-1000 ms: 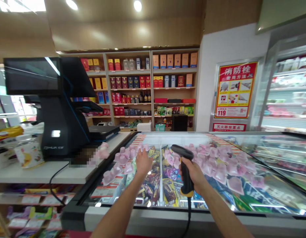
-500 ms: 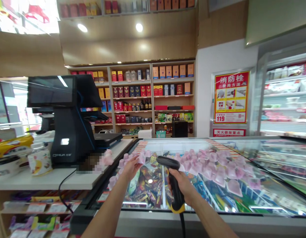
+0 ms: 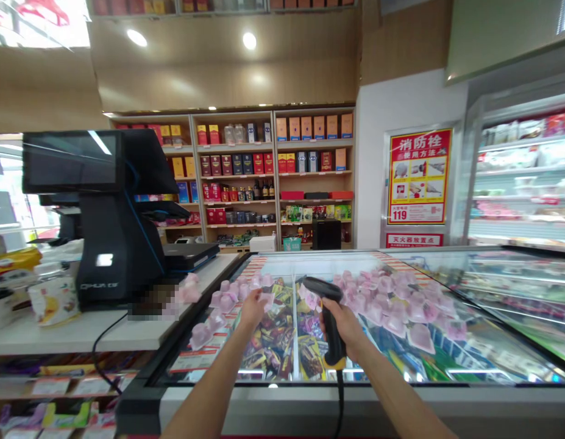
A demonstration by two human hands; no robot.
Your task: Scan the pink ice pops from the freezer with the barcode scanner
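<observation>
A black handheld barcode scanner (image 3: 333,338) with a yellow-edged base is gripped in my right hand (image 3: 348,326); its head points to the left, toward my other hand. My left hand (image 3: 252,311) pinches a small pink cup (image 3: 266,300) over the glass top. Beside the scanner head another pink cup (image 3: 309,297) shows; I cannot tell whether it rests on the glass. Many such pink cups (image 3: 401,299) lie heaped on the right of the glass, and a smaller group of pink cups (image 3: 222,299) spreads at the left.
A glass-topped freezer (image 3: 273,393) holds colourful wrapped packs. To the left, a black till (image 3: 122,244) stands on a white counter (image 3: 94,332), with a pink cup (image 3: 189,288) near its edge. The scanner's cable (image 3: 340,402) hangs over the freezer front. Stocked shelves (image 3: 236,146) line the back.
My left hand and its pink cup have come slightly nearer and lower. The scanner has shifted right, and a pink cup now shows left of its head. The view has turned a little right.
</observation>
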